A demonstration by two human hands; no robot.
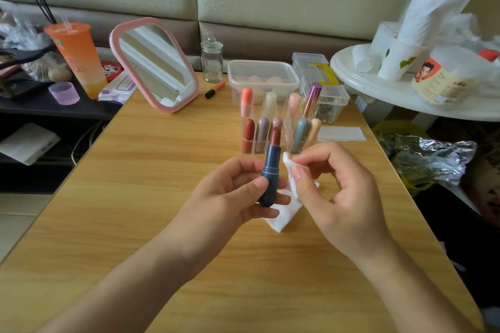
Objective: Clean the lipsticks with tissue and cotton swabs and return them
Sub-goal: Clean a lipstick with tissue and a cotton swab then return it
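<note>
Above a smooth, wood-grain worktop (135, 197), the left hand (230, 197) grips an upright lipstick with a matte navy cylindrical tube (270, 178) and an exposed glossy brick-red bullet. Just beside it, the right hand (338, 192) pinches a soft, crumpled white tissue (290, 197). Behind stands a clear acrylic organiser (289, 143) of pastel lipsticks.

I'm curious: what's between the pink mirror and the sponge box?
A small glass jar and an orange pen, seen in the head view.

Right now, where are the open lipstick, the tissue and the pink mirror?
open lipstick (272, 160): head view, on its blue tube
tissue (285, 216): head view, on its lower corner
pink mirror (154, 64): head view, on the glass
</note>
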